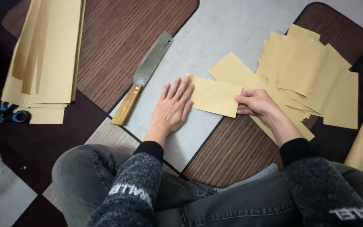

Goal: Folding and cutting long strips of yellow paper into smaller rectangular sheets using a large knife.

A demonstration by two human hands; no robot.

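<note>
- The floor (106,42), patterned in brown wood-grain and grey panels, carries everything; the person sits on it, knees drawn in.
- A tall stack of tan paper strips (43,63) lies far left, and loose cut sheets (307,71) are heaped at right.
- A cleaver (145,75) with a wooden handle lies diagonally, just left of the left hand (173,107).
- The folded tan sheet (215,96) lies between both hands, long axis running left to right.
- The left hand presses flat and open on its left end; the right hand (255,103) pinches its right edge.
</note>
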